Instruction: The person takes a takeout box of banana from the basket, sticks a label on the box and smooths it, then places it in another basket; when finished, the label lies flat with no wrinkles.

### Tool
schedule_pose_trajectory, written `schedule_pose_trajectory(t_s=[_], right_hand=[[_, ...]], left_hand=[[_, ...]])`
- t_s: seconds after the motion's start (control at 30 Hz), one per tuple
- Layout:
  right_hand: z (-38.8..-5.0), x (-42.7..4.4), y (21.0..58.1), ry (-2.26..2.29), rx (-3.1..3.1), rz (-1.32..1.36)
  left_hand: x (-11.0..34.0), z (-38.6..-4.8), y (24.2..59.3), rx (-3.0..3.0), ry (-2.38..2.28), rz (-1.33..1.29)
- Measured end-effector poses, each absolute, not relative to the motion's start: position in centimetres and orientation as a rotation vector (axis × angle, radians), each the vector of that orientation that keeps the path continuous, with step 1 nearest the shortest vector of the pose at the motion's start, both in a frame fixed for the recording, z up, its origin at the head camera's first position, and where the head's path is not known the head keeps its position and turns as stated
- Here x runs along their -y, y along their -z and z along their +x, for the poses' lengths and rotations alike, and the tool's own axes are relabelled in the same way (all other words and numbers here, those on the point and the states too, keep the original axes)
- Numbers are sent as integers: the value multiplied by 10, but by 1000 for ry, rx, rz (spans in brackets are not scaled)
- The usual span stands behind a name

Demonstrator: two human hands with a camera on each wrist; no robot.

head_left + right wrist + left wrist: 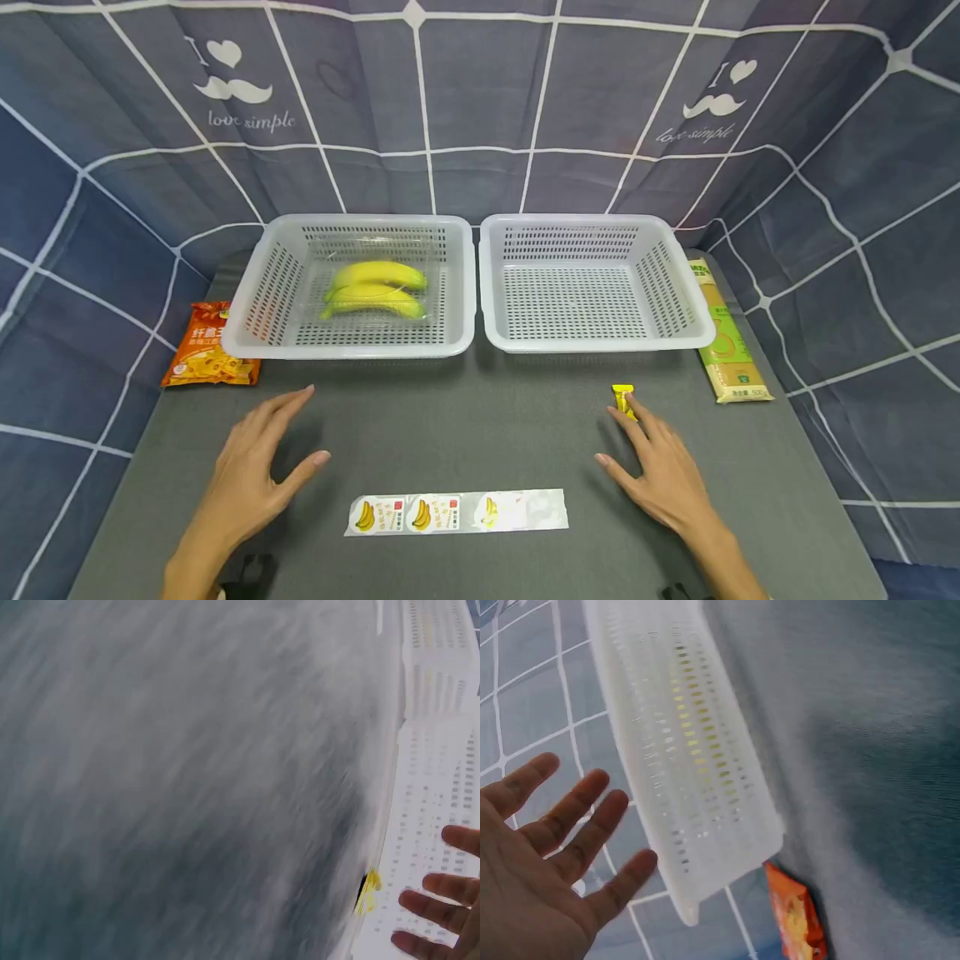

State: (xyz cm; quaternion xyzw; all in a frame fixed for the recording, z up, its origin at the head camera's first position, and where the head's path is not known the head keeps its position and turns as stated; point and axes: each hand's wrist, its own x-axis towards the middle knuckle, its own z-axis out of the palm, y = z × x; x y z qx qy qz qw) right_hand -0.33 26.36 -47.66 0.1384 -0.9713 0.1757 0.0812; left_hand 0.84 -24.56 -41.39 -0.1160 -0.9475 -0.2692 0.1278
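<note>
My left hand (251, 471) hovers over the left part of the table with its fingers spread and holds nothing. Over the right part, my right hand (660, 471) has its fingers extended near a small yellow packet (623, 400); whether the fingertips touch it I cannot tell. Between the hands lies a strip of banana stickers (457, 512), its right end without a printed label. Two bananas (375, 287) in a clear plastic box sit inside the left white basket (348, 351). The right white basket (600, 344) shows only its slotted floor.
An orange snack bag (213, 346) lies against the left basket's outer side. Beside the right basket lies a long green and beige packet (727, 337). A dark checked cloth (480, 100) rises behind and at both sides of the grey table (465, 433).
</note>
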Motion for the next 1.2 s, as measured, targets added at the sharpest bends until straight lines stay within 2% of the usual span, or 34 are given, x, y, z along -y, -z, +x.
schedule_pose_trajectory(t_s=[0.17,0.47,0.67,0.83,1.2], right_hand=[[-9,-254,468,-825,2874,522],[-40,-235,447,-1253,2800,907],[-68,-218,425,-1300,2728,1070],[-91,-203,412,-1351,2709,1117],[-122,-174,394,-1281,2769,1206]], left_hand=[[256,-2,402,2718,951,-334],[281,-27,397,2668,871,-326],[295,-51,397,2694,869,-252],[301,-68,399,2752,892,-132],[300,-89,411,2807,891,-92]])
